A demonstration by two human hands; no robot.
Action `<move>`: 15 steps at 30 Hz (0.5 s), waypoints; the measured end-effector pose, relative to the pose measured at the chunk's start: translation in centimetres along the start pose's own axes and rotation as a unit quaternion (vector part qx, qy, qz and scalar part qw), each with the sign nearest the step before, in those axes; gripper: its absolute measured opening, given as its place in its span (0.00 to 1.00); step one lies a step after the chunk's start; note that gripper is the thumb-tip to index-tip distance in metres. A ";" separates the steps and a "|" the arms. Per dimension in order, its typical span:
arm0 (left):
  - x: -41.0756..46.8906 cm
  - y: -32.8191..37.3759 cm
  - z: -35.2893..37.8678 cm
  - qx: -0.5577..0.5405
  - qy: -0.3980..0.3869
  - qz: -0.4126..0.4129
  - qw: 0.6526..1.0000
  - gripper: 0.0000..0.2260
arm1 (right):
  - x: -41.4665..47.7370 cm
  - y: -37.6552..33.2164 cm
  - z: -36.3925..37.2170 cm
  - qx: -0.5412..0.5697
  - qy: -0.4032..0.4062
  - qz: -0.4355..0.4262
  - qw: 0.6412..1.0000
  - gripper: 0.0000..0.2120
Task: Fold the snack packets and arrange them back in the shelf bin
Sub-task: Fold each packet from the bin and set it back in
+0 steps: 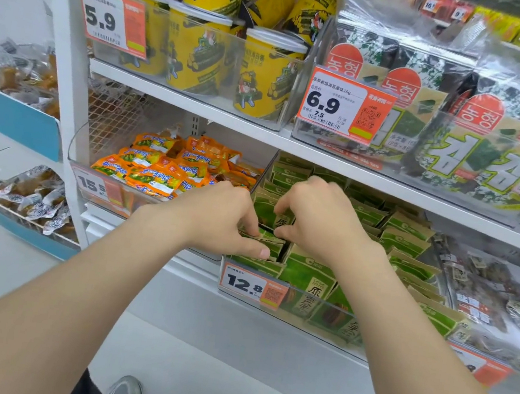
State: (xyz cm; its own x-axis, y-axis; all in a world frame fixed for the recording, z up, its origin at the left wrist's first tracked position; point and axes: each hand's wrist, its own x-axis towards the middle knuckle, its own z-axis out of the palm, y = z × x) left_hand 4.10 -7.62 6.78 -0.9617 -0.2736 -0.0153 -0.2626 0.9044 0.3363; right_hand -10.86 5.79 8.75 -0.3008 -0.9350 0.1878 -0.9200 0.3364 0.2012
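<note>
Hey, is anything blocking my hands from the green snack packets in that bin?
Nothing visible does. The left hand and right hand both pinch green packets at the front left of the clear bin, with no other item between.

Yellow tubs, seaweed packs on upper shelf.

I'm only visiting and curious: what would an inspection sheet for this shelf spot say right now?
Surface: white shelf; clear bin with a 12.8 tag.
Job's things: green packets standing in rows in the bin.
Clutter: orange packets in the next bin; yellow tubs and seaweed packs above.
Hands: left hand and right hand both pinch green packets at the bin's front left.
Cables: nothing seen.
Surroundings: pale floor, grey shoe.
</note>
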 end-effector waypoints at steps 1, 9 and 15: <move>-0.2 0.0 0.0 0.001 -0.013 -0.004 1.000 0.33 | 0.1 -0.3 0.0 -0.018 -0.004 -0.007 1.000 0.14; -0.8 0.3 0.2 0.029 0.034 -0.015 0.999 0.20 | 0.9 -1.6 0.9 -0.090 0.019 -0.020 0.996 0.09; -1.5 1.3 -0.1 0.049 0.075 -0.023 0.996 0.09 | 0.5 -0.7 1.8 -0.041 0.159 0.009 0.986 0.10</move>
State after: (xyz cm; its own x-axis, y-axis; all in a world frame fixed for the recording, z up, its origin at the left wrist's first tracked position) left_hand 5.20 -6.05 7.29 -0.9279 -0.3549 0.1140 -0.3200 0.9153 0.2447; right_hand -10.84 4.87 6.96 -0.2106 -0.8507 0.4817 -0.8881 0.3725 0.2695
